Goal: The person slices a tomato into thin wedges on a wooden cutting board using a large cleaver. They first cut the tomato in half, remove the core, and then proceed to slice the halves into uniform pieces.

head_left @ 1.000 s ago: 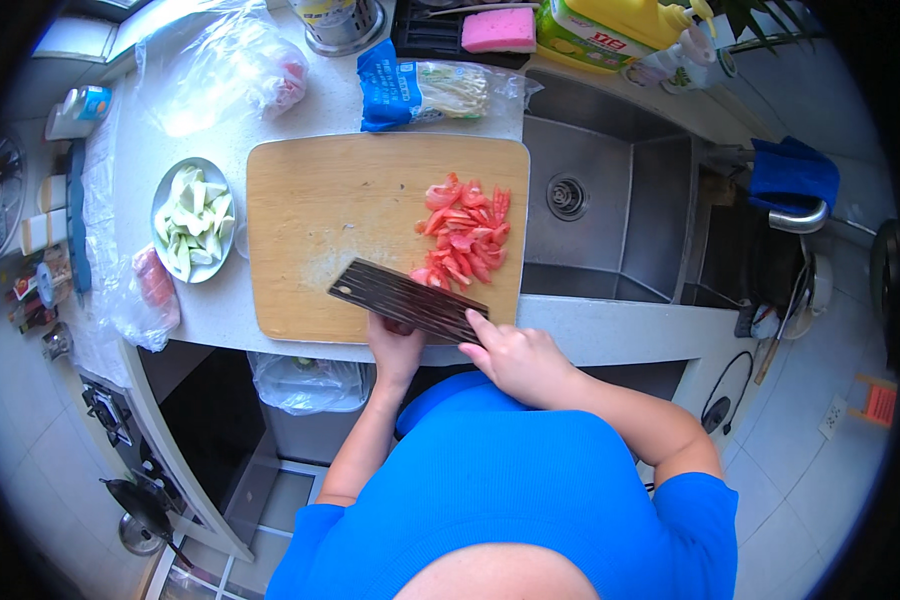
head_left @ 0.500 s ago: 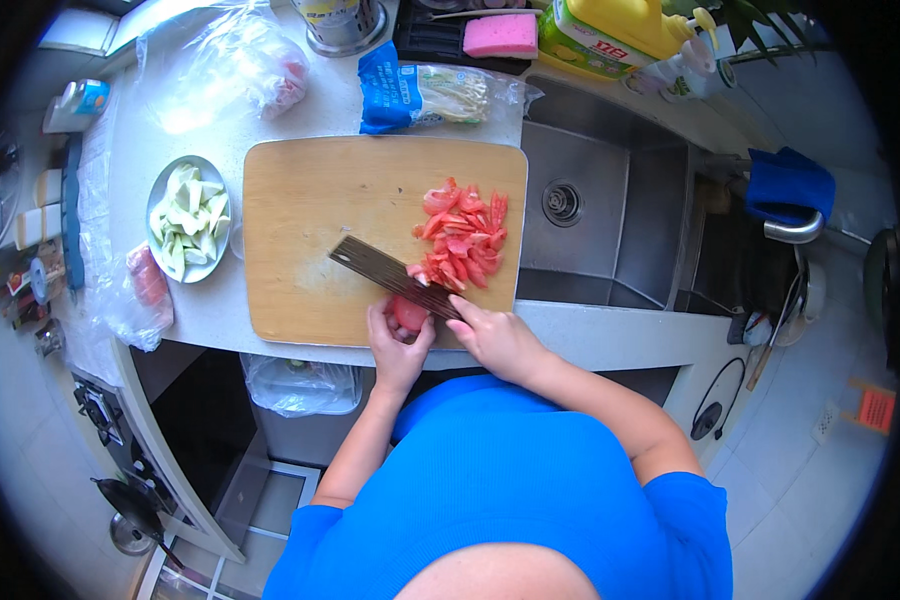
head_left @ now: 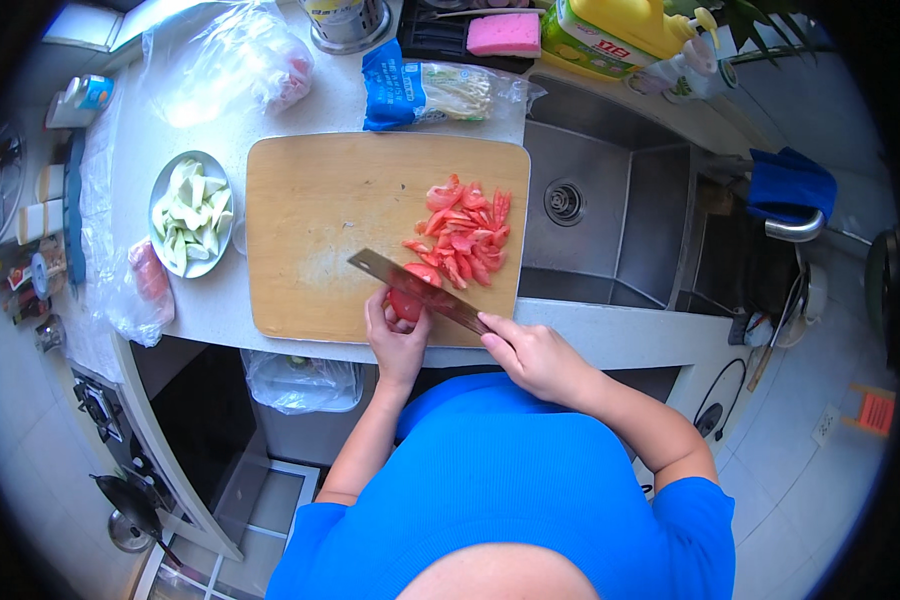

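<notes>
A wooden cutting board (head_left: 330, 220) lies on the white counter. On its right part sits a pile of red tomato slices (head_left: 463, 235). At the board's near edge my left hand (head_left: 395, 335) holds a piece of tomato (head_left: 407, 301) down. My right hand (head_left: 532, 352) grips the handle of a cleaver (head_left: 415, 285), whose blade lies across the tomato piece, edge down, pointing left and away.
A plate of pale vegetable pieces (head_left: 191, 212) stands left of the board. Plastic bags (head_left: 232, 55) and a blue packet (head_left: 425, 92) lie behind it. A steel sink (head_left: 610, 215) is to the right, with a pink sponge (head_left: 504, 35) and yellow bottle (head_left: 625, 28) beyond.
The cleaver has turned from lying flat over the board's near edge to standing edge down on the tomato piece. My left hand has closed in on that piece.
</notes>
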Demonstrator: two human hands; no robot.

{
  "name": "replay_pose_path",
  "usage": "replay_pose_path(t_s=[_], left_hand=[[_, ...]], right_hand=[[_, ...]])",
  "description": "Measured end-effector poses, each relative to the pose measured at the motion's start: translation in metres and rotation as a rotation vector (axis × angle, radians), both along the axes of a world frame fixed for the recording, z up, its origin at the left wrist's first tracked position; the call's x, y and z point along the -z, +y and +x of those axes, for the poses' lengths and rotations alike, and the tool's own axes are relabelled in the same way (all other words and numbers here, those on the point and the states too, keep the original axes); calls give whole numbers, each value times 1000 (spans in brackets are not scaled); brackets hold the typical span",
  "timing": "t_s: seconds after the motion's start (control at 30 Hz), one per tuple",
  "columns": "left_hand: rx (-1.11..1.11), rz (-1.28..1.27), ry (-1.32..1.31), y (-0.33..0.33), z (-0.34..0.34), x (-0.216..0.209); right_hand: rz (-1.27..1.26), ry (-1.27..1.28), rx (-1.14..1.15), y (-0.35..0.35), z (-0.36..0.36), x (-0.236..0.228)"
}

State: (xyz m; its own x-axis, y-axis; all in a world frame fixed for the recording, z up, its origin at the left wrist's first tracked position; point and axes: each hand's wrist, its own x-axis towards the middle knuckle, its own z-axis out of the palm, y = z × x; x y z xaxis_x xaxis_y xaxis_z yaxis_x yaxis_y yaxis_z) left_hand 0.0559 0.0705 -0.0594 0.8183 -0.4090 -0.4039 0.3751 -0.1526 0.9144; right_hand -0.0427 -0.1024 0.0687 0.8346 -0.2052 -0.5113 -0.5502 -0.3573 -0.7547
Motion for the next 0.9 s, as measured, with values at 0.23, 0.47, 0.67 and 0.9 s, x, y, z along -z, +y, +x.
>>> replay_pose_path(t_s=[0.23,0.47,0.67,0.9], left_hand=[[-14,-13,-45,-3,2,2],[-23,16,-63,-5,-2,5],[-5,8,-99,-6,-5,7],[-121,11,-97,-7,-10,-4]], right_hand=[[-292,12,-132,17,0,6],[-221,18,-41,24,16,30],[-242,-79,18,27,-11,55],[-20,-181,204,19,24,71]])
